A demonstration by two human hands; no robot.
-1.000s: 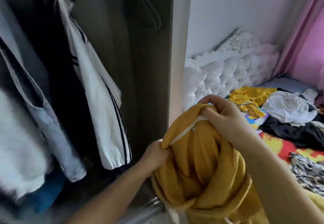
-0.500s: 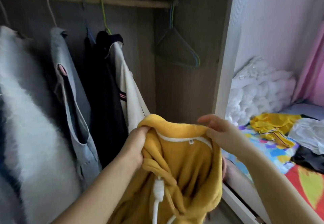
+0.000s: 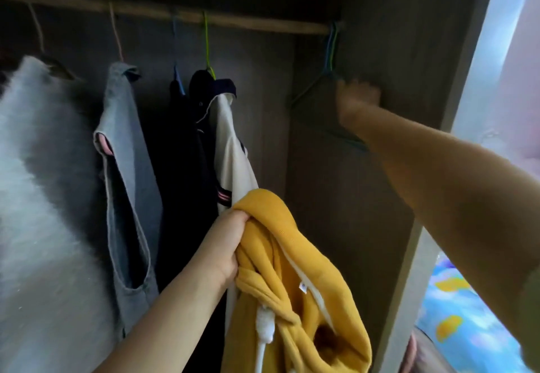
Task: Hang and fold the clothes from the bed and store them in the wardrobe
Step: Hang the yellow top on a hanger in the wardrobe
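Observation:
My left hand (image 3: 226,248) grips a bunched yellow hoodie (image 3: 295,282) by its neck, low in front of the open wardrobe; its white drawstring (image 3: 264,326) dangles. My right hand (image 3: 358,95) is stretched up into the wardrobe and is at the empty blue and green hangers (image 3: 331,51), which hang at the right end of the wooden rail (image 3: 263,23). That hand is blurred, so its hold on a hanger is unclear.
On the rail hang a white fluffy coat (image 3: 38,182), a grey sleeveless garment (image 3: 128,168), a dark garment (image 3: 182,153) and a white jacket with dark trim (image 3: 230,150). The wardrobe's side panel (image 3: 415,255) stands at right, with the colourful bed sheet (image 3: 455,308) beyond it.
My right hand let go of the hoodie's collar and rose to the empty hangers at the rail's right end. The left hand alone holds the hoodie, which has sagged. The view tilted upward.

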